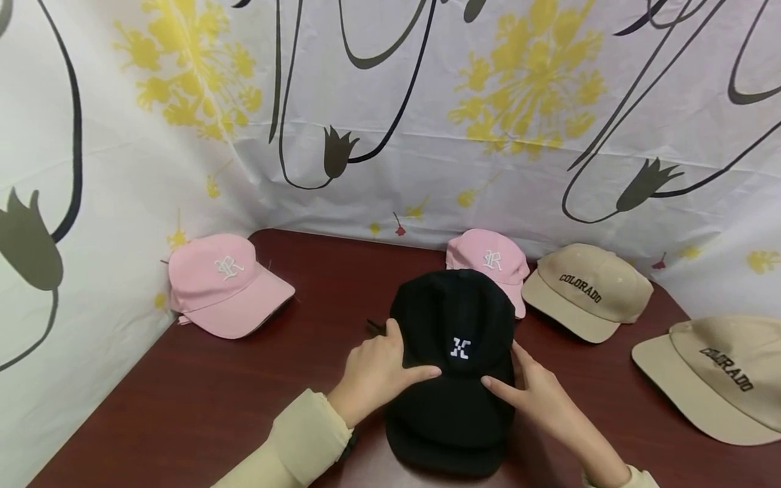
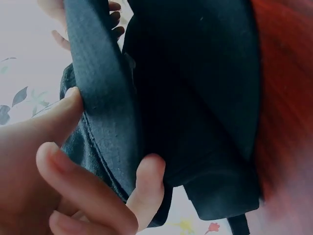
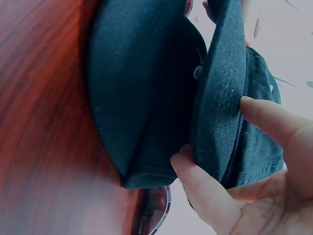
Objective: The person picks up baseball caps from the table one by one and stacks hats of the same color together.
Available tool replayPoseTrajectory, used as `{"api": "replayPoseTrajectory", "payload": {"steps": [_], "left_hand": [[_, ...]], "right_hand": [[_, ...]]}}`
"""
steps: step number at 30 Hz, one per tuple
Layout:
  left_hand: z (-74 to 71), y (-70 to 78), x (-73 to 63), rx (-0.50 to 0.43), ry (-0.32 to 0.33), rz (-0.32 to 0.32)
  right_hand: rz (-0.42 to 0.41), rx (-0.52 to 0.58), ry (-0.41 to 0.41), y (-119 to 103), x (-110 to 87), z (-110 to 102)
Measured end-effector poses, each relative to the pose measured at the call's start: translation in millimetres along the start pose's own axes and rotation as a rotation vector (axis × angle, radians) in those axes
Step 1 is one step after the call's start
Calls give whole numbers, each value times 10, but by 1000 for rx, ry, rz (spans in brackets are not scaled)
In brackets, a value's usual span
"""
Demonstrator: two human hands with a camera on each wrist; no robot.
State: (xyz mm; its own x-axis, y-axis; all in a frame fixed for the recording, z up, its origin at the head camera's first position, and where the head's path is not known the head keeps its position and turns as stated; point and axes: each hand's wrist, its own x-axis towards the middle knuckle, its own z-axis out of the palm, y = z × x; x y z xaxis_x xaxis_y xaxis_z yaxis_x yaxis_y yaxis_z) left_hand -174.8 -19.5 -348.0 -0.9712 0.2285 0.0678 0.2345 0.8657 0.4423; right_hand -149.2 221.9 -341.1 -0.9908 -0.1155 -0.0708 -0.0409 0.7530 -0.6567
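Note:
A black baseball cap [image 1: 451, 308] with a small white emblem is held by both hands, its brim toward me. My left hand [image 1: 372, 373] grips its left side, thumb on top near the brim seam. On the opposite side my right hand [image 1: 543, 396] grips it the same way. Beneath lies a second black cap [image 1: 442, 461], whose brim shows under the upper one. Both wrist views show the upper brim [image 2: 105, 103] pinched between thumb and fingers, with a gap above the lower cap [image 3: 132, 88]. The lower cap rests on the table.
One pink cap [image 1: 213, 285] sits at the left on the dark red table [image 1: 201, 407]. Behind the black caps stands another pink cap [image 1: 485, 254]. Two beige caps, one farther back [image 1: 592, 291] and one nearer [image 1: 726, 379], lie at the right. A patterned white cloth [image 1: 390, 81] hangs behind.

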Motion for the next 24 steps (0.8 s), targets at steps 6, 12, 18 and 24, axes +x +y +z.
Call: {"api": "replayPoseTrajectory", "payload": {"steps": [6, 12, 18, 24], "left_hand": [[38, 1, -12, 20, -18, -3], [38, -6, -17, 60, -40, -19], [27, -21, -26, 103, -82, -33], [42, -40, -27, 164, -129, -23]], "right_hand": [[-14, -20, -2, 28, -39, 27], [-16, -66, -8, 52, -61, 92], [-64, -106, 21, 74, -85, 155], [-97, -139, 29, 94, -84, 212]]}}
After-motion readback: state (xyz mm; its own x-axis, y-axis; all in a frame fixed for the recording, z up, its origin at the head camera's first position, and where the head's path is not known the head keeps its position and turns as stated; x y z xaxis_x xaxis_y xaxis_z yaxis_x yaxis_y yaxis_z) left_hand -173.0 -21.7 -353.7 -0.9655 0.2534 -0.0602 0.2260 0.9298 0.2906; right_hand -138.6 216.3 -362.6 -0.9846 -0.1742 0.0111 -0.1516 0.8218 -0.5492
